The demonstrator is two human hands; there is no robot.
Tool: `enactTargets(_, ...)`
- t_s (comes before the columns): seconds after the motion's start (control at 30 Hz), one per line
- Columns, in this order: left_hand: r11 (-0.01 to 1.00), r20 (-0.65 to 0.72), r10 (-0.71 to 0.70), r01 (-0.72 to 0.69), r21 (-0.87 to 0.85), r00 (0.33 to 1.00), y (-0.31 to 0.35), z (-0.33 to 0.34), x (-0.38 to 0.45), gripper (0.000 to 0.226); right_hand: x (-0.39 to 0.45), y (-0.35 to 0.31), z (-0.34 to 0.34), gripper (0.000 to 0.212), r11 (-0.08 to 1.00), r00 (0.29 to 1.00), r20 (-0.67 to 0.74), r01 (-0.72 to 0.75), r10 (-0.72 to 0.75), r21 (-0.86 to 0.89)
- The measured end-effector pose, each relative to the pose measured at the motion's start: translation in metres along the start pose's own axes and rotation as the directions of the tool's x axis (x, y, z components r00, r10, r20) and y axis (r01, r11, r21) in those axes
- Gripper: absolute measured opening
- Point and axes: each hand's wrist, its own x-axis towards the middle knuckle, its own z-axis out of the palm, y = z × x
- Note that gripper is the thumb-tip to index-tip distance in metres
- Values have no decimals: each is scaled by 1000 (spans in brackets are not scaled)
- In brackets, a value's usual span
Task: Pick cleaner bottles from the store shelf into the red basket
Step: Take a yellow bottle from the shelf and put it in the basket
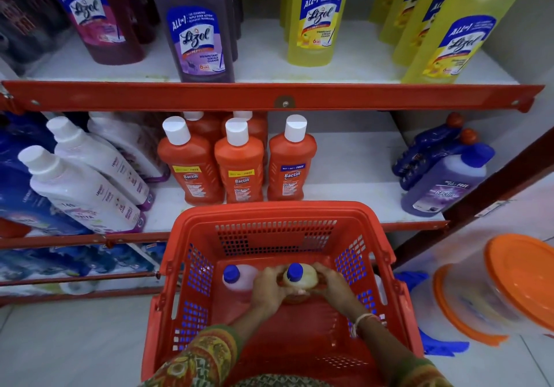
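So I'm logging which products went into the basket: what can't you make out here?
- Head view: label of the yellowish bottle, covered by the left hand and right hand.
- Pink bottle: seen from above, label hidden.
- Upper shelf bottles: caps cut off by the top edge.
- Blue packs, far left: blurred.

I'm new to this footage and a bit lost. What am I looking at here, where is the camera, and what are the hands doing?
There is no machine. A camera worn on a person's head looks down at their own hands in a shop aisle. The left hand and right hand together hold a pale bottle with a blue cap inside the red basket. A pink bottle already stands beside it. Ahead, shelves carry orange Bactin bottles and, higher up, yellow Lizol bottles.
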Motion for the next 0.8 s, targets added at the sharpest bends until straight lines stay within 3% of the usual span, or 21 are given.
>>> enactTargets(0.23,997,59,10,-14,78,998,-4,-3,-3,61,-4,-14,-9,53,994,998,37,61,-58,-86)
enactTargets(0.4,967,207,29,-80,243,978,1,-16,-3,74,-10,-37,-38,56,959,981,154,151,-116,-241)
enactTargets(0.47,941,218,67,-135,311,974,9,-29,-4,67,-10,-52,-61,56,941,978,150,181,-142,-287)
enactTargets(0.67,935,38,303,-305,182,952,68,-79,-1,43,-19,-117,-149,47,955,945,-133,293,-298,-52)
enactTargets(0.73,893,-48,431,-417,170,901,98,-97,2,39,-24,-137,-176,39,928,898,-265,372,-351,29)
enactTargets(0.8,816,-135,571,-543,197,810,131,-113,5,38,-27,-155,-203,33,889,828,-409,451,-383,80)
